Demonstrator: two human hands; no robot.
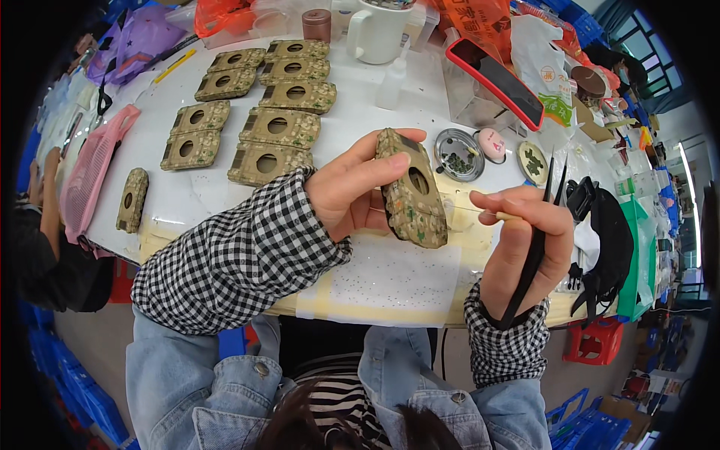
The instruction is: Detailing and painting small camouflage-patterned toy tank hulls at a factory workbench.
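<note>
My left hand (349, 184) is closed around a camouflage-painted model tank hull (415, 214) with a round hole in its top. The hull is tilted over the table's near edge. My right hand (536, 240), just right of it, pinches a thin pale stick (508, 217) between thumb and fingers, pointing toward the hull. Black tweezers (529, 274) are tucked in the same hand, tips upward. Beyond the hands stand a clear round dish (466, 139) of small dark green pieces and a pale lid (541, 178) with camouflage bits.
Several similar hulls (277, 142) lie in rows at the back left, with a single hull (133, 201) apart. A red-edged phone (495, 81) leans on a clear box. There are also a white mug (367, 34), a pink mesh basket (97, 169) and another person's arm (49, 187).
</note>
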